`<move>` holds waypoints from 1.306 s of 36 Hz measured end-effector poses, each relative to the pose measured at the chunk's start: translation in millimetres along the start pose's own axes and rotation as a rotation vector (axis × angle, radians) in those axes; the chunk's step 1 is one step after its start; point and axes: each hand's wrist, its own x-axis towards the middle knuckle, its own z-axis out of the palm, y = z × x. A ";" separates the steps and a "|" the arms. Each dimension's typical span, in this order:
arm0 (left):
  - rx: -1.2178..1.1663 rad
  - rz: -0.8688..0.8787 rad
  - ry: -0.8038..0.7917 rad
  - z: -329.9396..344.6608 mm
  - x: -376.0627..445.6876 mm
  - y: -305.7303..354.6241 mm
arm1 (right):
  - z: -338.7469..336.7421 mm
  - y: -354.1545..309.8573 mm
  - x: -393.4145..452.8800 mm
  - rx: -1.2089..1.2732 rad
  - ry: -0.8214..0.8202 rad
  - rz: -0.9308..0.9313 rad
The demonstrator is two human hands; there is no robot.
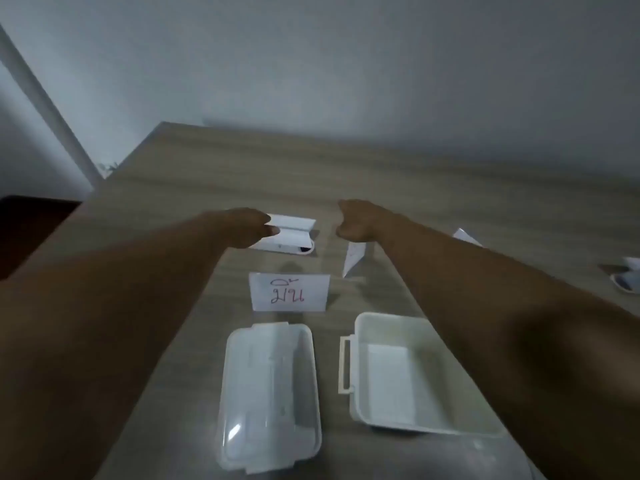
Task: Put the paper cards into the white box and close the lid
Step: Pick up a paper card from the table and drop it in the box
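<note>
Head view: my left hand [247, 226] pinches a folded paper card [292, 233] at frame centre; my right hand [360, 220] hangs curled, holding nothing; below, the open white box [408, 375] sits lower right, its lid [270, 393] beside it

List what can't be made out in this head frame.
- Left hand: fingertips hidden behind the folded card, so the grip is unclear.
- Right hand: curled palm faces away; holding something or not, unclear.
- Object at the right edge: cut off by the frame.
- White box: far side covered by the right forearm.
- Clear lid: glare blurs its detail.
</note>
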 end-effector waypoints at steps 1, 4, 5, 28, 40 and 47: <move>-0.004 -0.008 -0.022 9.1 0.5 -2.9 | 8.6 -4.4 0.1 -0.009 -0.045 -0.001; -0.050 -0.017 -0.041 42.0 2.8 -13.6 | 43.4 -12.2 -2.7 0.047 -0.098 -0.018; -0.047 -0.019 -0.055 51.2 3.4 -12.0 | 53.6 -12.3 -4.7 0.047 -0.107 -0.025; -0.185 0.076 0.333 76.9 -24.9 2.0 | 102.6 -1.7 -35.6 0.153 0.336 -0.118; -0.325 0.263 0.406 66.2 -79.8 164.0 | 64.3 117.2 -175.9 0.299 0.550 -0.010; -0.197 0.399 0.306 105.0 -107.6 241.5 | 105.8 176.6 -256.7 0.456 0.489 0.134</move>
